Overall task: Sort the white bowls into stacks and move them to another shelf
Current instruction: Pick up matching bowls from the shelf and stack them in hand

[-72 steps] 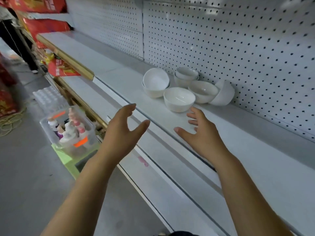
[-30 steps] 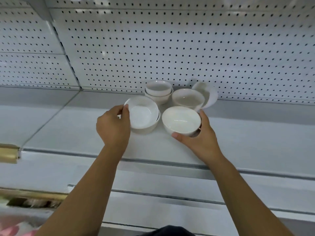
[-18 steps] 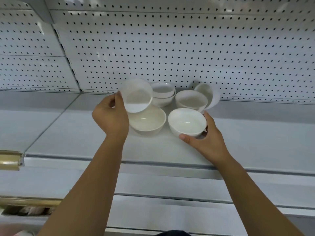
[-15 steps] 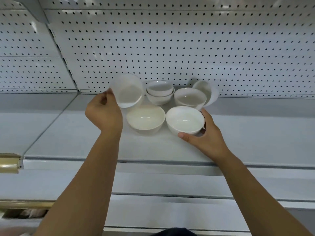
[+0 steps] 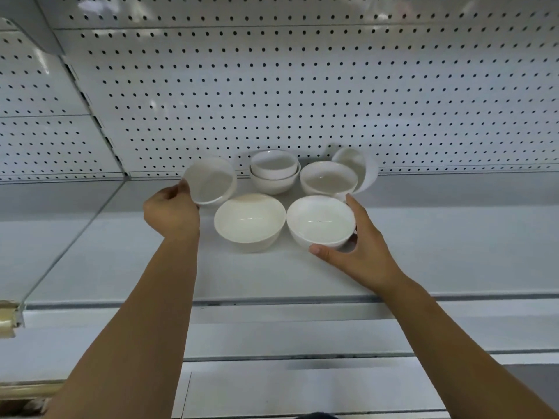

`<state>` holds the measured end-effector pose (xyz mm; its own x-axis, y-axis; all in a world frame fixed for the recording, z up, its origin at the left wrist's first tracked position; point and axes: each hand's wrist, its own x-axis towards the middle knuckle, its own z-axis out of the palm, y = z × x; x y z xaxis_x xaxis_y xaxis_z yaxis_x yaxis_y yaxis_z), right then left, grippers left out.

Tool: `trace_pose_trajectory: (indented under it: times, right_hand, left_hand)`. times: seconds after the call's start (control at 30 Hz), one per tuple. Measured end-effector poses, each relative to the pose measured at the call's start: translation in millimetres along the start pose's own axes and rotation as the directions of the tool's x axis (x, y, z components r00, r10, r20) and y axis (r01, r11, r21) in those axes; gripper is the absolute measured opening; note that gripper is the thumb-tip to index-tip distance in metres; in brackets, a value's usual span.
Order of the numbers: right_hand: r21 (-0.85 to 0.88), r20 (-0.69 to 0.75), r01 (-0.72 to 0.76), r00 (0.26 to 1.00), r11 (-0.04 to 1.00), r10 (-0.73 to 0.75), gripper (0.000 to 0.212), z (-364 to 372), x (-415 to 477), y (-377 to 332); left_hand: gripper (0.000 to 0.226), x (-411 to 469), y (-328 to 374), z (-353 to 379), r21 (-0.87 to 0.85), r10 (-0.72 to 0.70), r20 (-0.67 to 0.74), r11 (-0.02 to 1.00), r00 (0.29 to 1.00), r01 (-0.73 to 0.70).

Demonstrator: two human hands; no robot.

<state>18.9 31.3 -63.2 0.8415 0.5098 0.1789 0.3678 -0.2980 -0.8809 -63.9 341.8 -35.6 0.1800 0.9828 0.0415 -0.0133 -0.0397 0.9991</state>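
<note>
Plain glossy white bowls sit clustered far back on the shelf (image 5: 121, 261), by the pegboard (image 5: 302, 101). L hand (image 5: 171, 213) grasps the tilted bowl (image 5: 211, 181) by its rim, just left of the mid bowl (image 5: 249, 220). R hand (image 5: 360, 255) wraps thumb and fingers round the near-right bowl (image 5: 320, 220). 1 s ago the tilted bowl sat nested in the mid bowl; R grip is unchanged.

The left forearm (image 5: 145, 313) and right forearm (image 5: 447, 334) are bare down to the frame's lower edge. The left grip (image 5: 171, 217) and right grip (image 5: 363, 252) are bare too, and the right thumbnail (image 5: 314, 250) is short and plain. A dark sliver (image 5: 314, 415) at the bottom edge may be clothing.
</note>
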Motion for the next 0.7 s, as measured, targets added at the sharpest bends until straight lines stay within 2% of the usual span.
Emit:
trace_pose_trajectory:
  times: [0.03,0.13,0.17,0.33,0.47,0.57,0.7]
  right_hand:
    - [0.003,0.000,-0.001,1.000,1.000,0.001,0.131,-0.2,0.4,0.6]
    - [0.005,0.005,-0.004,1.000,1.000,0.004,0.131,-0.5,0.7,1.0]
    - [0.002,0.008,-0.005,1.000,1.000,0.005,0.131,-0.8,0.6,1.1]
    - [0.006,0.035,0.017,0.999,1.000,-0.017,0.126,-1.4,-0.1,2.0]
    - [-0.018,-0.023,0.102,0.994,0.995,-0.102,0.086,-3.4,-3.3,-2.5]
    - [-0.048,-0.104,0.161,0.981,0.986,-0.165,0.076,-5.7,-4.3,0.4]
    - [-0.131,-0.098,0.262,0.956,0.956,-0.275,0.067,-12.0,11.8,-19.5]
  left_hand:
    - [0.041,-0.7,-0.9,2.7,-0.026,-0.018,0.007,1.000,1.000,0.018]
    - [0.009,-2.4,-5.0,9.0,-0.068,-0.076,0.017,0.995,0.997,0.077]
    - [0.006,-1.4,-7.4,9.7,-0.071,-0.094,0.020,0.993,0.995,0.095]
    - [0.018,5.6,-12.9,10.5,-0.058,-0.154,0.100,0.985,0.983,0.160]
    - [0.027,7.2,-14.1,11.9,0.016,-0.149,0.160,0.989,0.976,0.149]
    - [0.034,4.8,-15.7,12.5,0.051,-0.143,0.176,0.989,0.974,0.136]
    - [0.050,-18.0,-10.6,4.1,0.015,-0.141,0.167,0.990,0.976,0.140]
